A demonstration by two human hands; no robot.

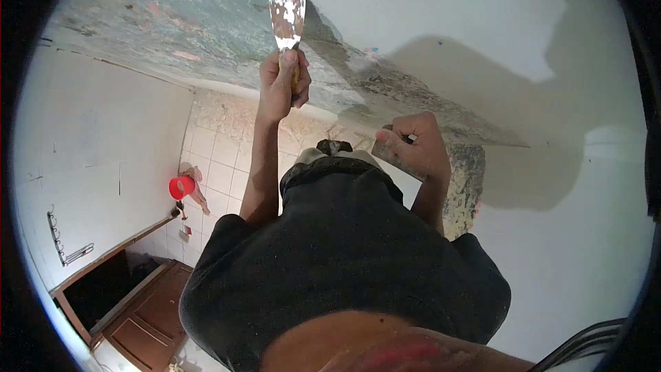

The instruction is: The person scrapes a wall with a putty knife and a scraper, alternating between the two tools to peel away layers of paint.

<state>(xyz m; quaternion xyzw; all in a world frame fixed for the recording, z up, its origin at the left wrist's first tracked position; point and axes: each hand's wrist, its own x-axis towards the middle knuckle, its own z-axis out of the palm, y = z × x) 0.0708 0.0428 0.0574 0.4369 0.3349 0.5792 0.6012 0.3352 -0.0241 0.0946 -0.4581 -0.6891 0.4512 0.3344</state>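
My left hand (284, 83) is closed round the handle of a scraper (287, 21), its blade pointing up and spotted with white. The blade's edge is at the border between scraped green-grey wall (227, 21) and smooth white wall (413, 0); whether it touches is unclear. Lower and to the right, my right hand (420, 143) grips a wide flat blade (398, 160) at its back edge, fingers curled over it. That blade is tilted and sits near my chest, apart from the wall.
A red bucket (182, 187) stands on the tiled floor (220, 158) at the left, with a cloth and a tool beside it. A brown door (148, 310) is at the lower left, below a wall rack (65, 241). Cables (585, 344) run at the lower right.
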